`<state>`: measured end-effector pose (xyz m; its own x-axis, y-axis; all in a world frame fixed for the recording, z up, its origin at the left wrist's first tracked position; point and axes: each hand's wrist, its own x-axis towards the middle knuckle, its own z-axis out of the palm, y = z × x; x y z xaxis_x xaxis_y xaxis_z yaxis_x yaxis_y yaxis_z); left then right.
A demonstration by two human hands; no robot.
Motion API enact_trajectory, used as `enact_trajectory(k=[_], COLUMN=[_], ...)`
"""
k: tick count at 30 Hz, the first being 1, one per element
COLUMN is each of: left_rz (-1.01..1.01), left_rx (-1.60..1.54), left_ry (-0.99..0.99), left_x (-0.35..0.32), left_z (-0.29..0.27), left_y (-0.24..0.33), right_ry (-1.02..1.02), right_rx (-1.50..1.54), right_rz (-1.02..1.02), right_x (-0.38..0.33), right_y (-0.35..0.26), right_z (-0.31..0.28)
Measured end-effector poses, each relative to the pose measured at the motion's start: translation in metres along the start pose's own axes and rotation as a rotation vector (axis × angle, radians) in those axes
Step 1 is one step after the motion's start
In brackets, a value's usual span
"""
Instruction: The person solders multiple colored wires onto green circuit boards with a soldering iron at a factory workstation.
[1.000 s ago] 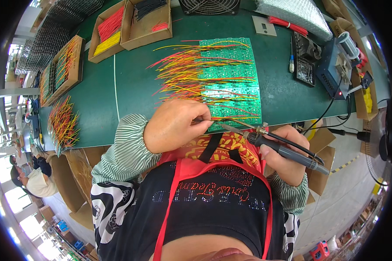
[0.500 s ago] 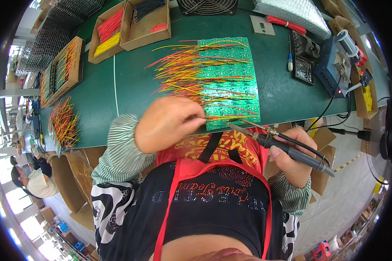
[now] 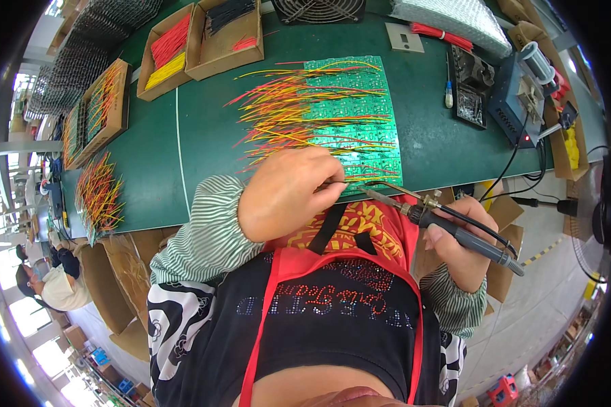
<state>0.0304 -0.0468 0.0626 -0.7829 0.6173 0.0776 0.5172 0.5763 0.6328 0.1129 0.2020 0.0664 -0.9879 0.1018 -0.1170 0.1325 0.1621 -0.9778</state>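
Note:
A green circuit board panel (image 3: 360, 105) lies near the table's front edge, with rows of red, yellow and black wires (image 3: 275, 102) trailing off its left side. Over the panel's near left corner, my left hand (image 3: 288, 193) is closed in a pinch on a thin wire, whose end points right along the lowest row; the fingers hide most of it. My right hand (image 3: 463, 237) grips a grey soldering iron (image 3: 448, 230) with a black feed tube fixed along it. The iron's tip reaches the board's near edge, just right of the left fingertips.
Cardboard trays of red and yellow wires (image 3: 166, 51) and dark wires (image 3: 227, 17) stand at the back left. Wired boards (image 3: 98, 193) are heaped at the left. To the right are a blue soldering station (image 3: 512, 102), a black tray (image 3: 470, 105) and a screwdriver (image 3: 449, 95).
My left hand has moved right along the board's near edge, closer to the iron's tip. The iron has shifted slightly right. The view has moved a little.

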Motion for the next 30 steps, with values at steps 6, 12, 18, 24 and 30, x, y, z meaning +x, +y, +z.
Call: enact_trajectory(k=[6, 12, 18, 24, 30], left_rz=[-0.006, -0.006, -0.005, -0.007, 0.007], left_rx=[-0.030, -0.020, -0.028, -0.039, -0.016], left_ry=[-0.039, -0.041, -0.046, -0.050, -0.038], left_x=[0.005, 0.005, 0.006, 0.007, 0.007], left_z=[0.004, 0.005, 0.006, 0.005, 0.002], left_y=[-0.004, -0.004, -0.005, -0.005, -0.003], right_ry=[-0.009, -0.029, -0.032, 0.005, 0.011], right_rx=[0.016, 0.004, -0.020, 0.023, 0.027], right_rz=[0.016, 0.006, -0.003, 0.010, 0.003], right_x=[0.003, 0.006, 0.006, 0.003, 0.001], right_y=[0.004, 0.006, 0.005, 0.005, 0.006], right_z=[0.002, 0.003, 0.002, -0.004, -0.011])
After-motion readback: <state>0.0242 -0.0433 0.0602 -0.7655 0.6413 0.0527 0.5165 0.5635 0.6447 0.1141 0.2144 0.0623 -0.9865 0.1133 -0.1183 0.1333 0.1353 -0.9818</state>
